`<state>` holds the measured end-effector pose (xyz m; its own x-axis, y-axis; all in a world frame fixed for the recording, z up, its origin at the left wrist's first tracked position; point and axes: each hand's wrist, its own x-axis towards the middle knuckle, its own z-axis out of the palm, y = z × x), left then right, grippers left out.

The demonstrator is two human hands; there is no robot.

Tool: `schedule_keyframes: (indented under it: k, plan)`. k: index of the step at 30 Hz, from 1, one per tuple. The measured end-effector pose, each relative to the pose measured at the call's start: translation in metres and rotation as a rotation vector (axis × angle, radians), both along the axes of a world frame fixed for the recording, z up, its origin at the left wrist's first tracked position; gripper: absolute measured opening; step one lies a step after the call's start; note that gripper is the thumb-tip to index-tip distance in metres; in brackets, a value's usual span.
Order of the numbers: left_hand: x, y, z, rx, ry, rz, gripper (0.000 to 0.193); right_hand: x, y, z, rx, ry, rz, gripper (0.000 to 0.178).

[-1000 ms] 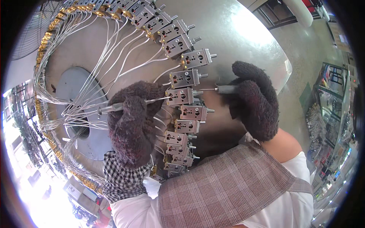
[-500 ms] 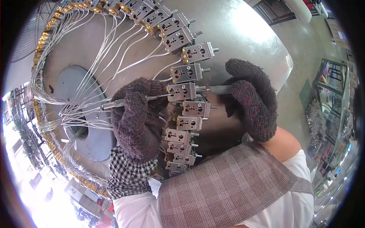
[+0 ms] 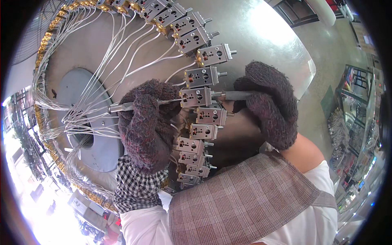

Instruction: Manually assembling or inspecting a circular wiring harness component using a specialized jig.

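Observation:
In a dark knitted glove, my left hand [image 3: 145,126] is closed around a slim screwdriver [image 3: 121,107] with a metallic handle. Its thin shaft runs right, and the tip meets the left side of a silver box-shaped control unit [image 3: 195,98]. My right hand [image 3: 271,106], gloved alike, grips a grey tapered tool [image 3: 237,95], whose narrow end meets the shaft at the unit's right side. What the fingers hide of both tools I cannot see. Similar silver units [image 3: 211,116] stand above and below in a curved row, their shafts pointing outward.
White wires [image 3: 118,61] run from the units toward a round grey hub [image 3: 100,157] on the metal turntable [image 3: 134,36]. Brass fittings [image 3: 45,43] line its far left rim. A fan guard [image 3: 30,41] stands beyond, and a shelf rack [image 3: 355,81] at right.
My right hand's fingers have shifted and curled differently around the grey tool. The screwdriver's handle end has dipped slightly with my left hand. Both tools stay at the same unit.

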<state>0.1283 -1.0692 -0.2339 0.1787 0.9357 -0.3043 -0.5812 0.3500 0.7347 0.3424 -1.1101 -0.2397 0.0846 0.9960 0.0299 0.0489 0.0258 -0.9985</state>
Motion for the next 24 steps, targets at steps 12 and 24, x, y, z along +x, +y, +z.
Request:
schedule_keyframes:
  k: [12, 24]
  plan:
    - [-0.002, 0.01, -0.004, -0.06, 0.075, -0.026, 0.028, -0.004, 0.005, 0.012, -0.3, 0.234, -0.089, 0.029]
    - [0.004, 0.014, -0.003, -0.074, 0.02, 0.004, 0.03, -0.009, 0.012, 0.004, -0.249, 0.189, -0.076, 0.031]
